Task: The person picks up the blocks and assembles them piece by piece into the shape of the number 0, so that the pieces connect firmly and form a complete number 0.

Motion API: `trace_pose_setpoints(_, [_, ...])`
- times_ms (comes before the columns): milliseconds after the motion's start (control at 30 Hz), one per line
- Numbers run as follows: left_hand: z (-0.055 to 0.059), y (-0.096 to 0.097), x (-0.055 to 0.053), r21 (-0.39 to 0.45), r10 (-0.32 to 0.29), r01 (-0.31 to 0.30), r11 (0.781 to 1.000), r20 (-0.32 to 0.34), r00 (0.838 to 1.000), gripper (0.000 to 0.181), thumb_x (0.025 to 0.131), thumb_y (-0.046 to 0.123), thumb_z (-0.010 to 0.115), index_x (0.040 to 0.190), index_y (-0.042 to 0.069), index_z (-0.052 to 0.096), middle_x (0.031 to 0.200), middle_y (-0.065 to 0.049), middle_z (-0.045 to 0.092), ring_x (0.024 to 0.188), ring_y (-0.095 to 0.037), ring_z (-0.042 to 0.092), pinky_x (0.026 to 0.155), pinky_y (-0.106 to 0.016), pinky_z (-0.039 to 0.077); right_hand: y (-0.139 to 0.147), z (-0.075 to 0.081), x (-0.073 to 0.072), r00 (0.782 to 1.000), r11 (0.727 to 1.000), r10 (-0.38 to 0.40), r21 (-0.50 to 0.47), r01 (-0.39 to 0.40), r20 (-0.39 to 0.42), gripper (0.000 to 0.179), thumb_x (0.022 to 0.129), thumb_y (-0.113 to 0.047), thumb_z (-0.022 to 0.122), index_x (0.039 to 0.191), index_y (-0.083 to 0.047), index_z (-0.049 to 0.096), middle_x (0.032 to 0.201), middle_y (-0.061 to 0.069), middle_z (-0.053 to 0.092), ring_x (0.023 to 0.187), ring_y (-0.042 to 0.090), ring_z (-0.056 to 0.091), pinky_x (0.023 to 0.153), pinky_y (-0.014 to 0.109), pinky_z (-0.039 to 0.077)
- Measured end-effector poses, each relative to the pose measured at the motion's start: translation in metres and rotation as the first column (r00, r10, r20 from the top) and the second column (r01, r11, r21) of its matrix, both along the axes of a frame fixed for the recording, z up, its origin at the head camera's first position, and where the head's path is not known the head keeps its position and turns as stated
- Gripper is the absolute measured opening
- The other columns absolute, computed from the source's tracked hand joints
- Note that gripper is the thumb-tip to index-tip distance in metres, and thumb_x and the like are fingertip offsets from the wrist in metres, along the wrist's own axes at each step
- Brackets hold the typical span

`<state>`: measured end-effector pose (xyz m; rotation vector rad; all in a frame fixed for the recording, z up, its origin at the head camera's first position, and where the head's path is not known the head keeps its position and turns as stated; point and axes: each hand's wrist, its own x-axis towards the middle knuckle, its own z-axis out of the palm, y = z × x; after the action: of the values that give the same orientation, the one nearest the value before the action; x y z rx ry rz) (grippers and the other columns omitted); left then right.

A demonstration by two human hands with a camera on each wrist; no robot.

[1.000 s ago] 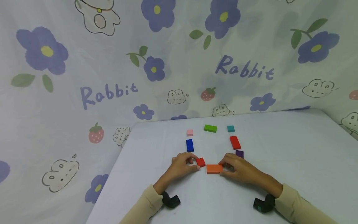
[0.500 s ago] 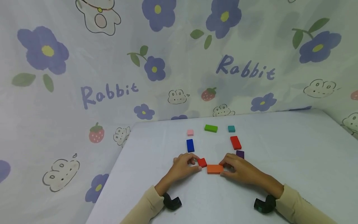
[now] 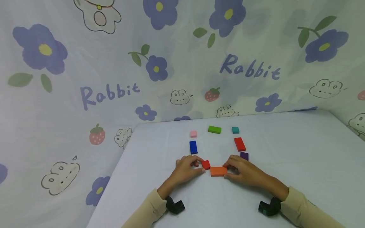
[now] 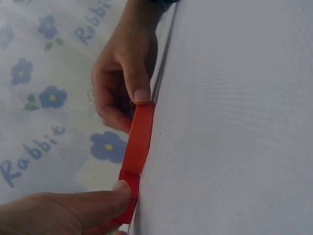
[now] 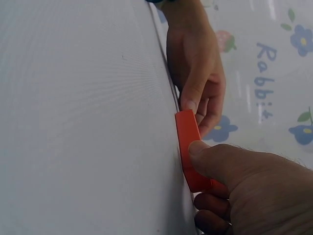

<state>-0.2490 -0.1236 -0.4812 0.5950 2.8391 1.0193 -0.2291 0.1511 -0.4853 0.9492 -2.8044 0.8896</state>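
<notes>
Small red block (image 3: 206,165) nearer orange block (image 3: 218,171) than before
Head: left hand (image 3: 186,168) pinches the red, right hand (image 3: 243,171) the orange, on the worktop (image 3: 139,177). Left wrist: the 2 blocks appear to touch. Right wrist: thumb (image 5: 211,155) lies against the orange.

Your station is a white tabletop (image 3: 216,198) screened by a printed cloth (image 3: 185,72); the type of building cannot be determined. Note the cloth along the far, left and right sides, bearing purple flowers (image 3: 156,68), strawberries (image 3: 212,95), rabbit drawings (image 3: 180,97) and 2 "Rabbit" inscriptions (image 3: 249,67).
</notes>
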Motion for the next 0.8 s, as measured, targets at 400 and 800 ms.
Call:
trace_pose_setpoints(400, [-0.0039,0.0000,0.0030,-0.001,-0.004,0.004,1.000,0.015,1.000,0.028,0.078,0.044,0.070,0.103,0.034,0.062,0.083,0.013,0.056,0.085,-0.007,0.047,0.077,-0.035,0.024,-0.0015,-0.0020,0.0029,1.000,1.000,-0.014,0.007,0.014,0.026,0.027,0.079,-0.034,0.072,0.102,-0.021,0.066,0.090,-0.014,0.056,0.082,0.000,0.051,0.074,0.017,0.050])
trace_pose_setpoints(800, [-0.0026,0.0009,0.0002,0.006,-0.002,0.002,1.000,-0.013,1.000,0.029,0.078,0.046,0.069,0.105,0.036,0.062,0.081,0.015,0.055,0.083,-0.007,0.047,0.076,-0.034,0.023,-0.0003,0.0024,0.0004,0.998,1.000,-0.019,0.001,0.019,0.064,0.031,0.078,-0.035,0.073,0.105,-0.022,0.065,0.092,-0.015,0.057,0.083,-0.001,0.052,0.076,0.017,0.051])
